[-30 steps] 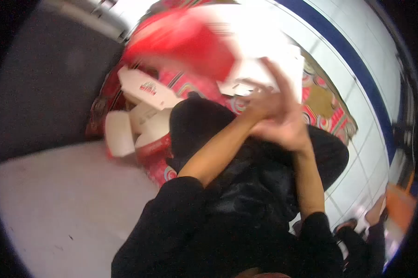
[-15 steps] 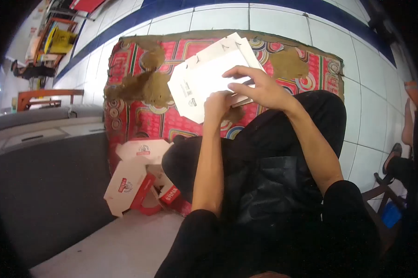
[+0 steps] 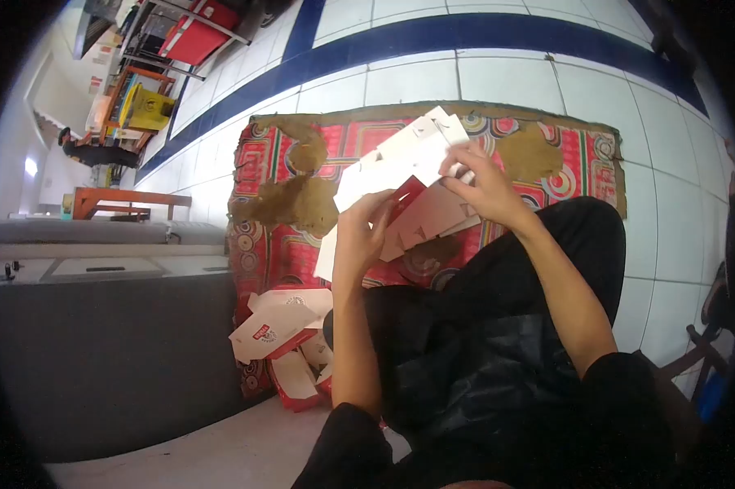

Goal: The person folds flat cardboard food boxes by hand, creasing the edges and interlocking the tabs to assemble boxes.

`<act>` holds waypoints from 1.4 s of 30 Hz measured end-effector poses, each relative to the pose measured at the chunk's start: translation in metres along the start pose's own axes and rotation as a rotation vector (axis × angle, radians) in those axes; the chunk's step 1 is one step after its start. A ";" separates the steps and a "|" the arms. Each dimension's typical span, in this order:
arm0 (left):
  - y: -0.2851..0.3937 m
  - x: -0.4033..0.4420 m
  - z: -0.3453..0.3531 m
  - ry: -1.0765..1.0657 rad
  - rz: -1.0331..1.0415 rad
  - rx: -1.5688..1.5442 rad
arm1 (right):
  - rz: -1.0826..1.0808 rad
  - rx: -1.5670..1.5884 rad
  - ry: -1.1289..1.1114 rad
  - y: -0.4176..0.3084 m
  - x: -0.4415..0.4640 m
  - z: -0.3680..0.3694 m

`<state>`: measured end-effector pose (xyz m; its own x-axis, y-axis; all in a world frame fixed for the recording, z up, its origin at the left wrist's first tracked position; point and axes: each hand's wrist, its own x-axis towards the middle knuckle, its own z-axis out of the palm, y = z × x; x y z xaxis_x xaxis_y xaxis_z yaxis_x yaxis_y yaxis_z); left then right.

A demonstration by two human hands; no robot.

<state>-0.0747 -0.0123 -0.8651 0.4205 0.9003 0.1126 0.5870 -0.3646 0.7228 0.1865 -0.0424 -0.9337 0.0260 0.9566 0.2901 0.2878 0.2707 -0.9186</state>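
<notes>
A flat white cardboard box blank (image 3: 396, 159) lies tilted over the patterned mat in front of me, with slots and flaps along its edges. A panel with a red strip (image 3: 408, 200) and a pinkish face (image 3: 432, 216) shows on the side nearest me. My left hand (image 3: 363, 228) is closed on the blank's near left part, its thumb beside the red strip. At the right edge my right hand (image 3: 485, 187) pinches the cardboard between thumb and curled fingers. More white cardboard (image 3: 325, 257) sticks out beneath my left wrist.
Partly folded red and white boxes (image 3: 282, 330) are heaped by my left knee. The worn red mat (image 3: 579, 163) lies on white tiles (image 3: 498, 77). A dark grey cabinet (image 3: 123, 350) stands left, an orange bench (image 3: 127, 198) behind it. A person (image 3: 98, 153) is at far left.
The blank, lying flat with its printed face up, has been lifted and folded, so a red strip and pinkish panel now show. My left hand moved left along it; the view shifted.
</notes>
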 end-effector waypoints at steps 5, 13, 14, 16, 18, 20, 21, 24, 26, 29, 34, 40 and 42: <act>-0.033 -0.014 0.005 -0.071 -0.075 -0.064 | -0.244 -0.077 -0.281 -0.010 -0.001 0.011; -0.019 -0.018 0.010 -0.149 -0.038 -0.090 | -0.066 -0.065 0.037 -0.030 -0.007 0.034; -0.023 -0.019 0.013 -0.106 -0.018 -0.201 | -0.107 -0.098 0.028 -0.032 -0.009 0.035; -0.020 -0.019 0.012 -0.115 -0.003 -0.157 | -0.114 -0.118 0.025 -0.034 -0.016 0.047; -0.020 -0.021 0.012 -0.127 0.005 -0.112 | -0.082 -0.093 0.002 -0.039 -0.019 0.049; -0.025 -0.023 0.013 -0.143 -0.041 -0.094 | -0.087 -0.082 -0.087 -0.030 -0.018 0.044; -0.026 -0.024 0.014 -0.131 -0.033 -0.088 | -0.091 -0.077 -0.169 -0.027 -0.014 0.041; -0.024 -0.023 0.015 -0.077 -0.081 -0.152 | -0.126 -0.140 -0.177 -0.032 -0.014 0.038; -0.024 -0.024 0.014 -0.069 -0.053 -0.117 | -0.146 -0.122 -0.174 -0.036 -0.017 0.042; -0.016 -0.024 0.010 -0.120 -0.107 -0.109 | -0.143 -0.078 -0.182 -0.029 -0.025 0.049; -0.020 -0.028 0.016 -0.025 -0.017 -0.256 | -0.024 -0.129 -0.138 -0.038 -0.020 0.045; -0.040 -0.027 0.011 -0.154 -0.039 -0.068 | -0.115 -0.220 -0.119 -0.039 -0.024 0.046; -0.043 -0.030 0.009 -0.186 -0.023 -0.082 | -0.136 -0.235 -0.150 -0.040 -0.027 0.049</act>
<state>-0.1061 -0.0263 -0.9056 0.5327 0.8459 -0.0268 0.5427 -0.3172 0.7777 0.1273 -0.0743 -0.9176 -0.1650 0.9231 0.3475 0.4930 0.3823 -0.7815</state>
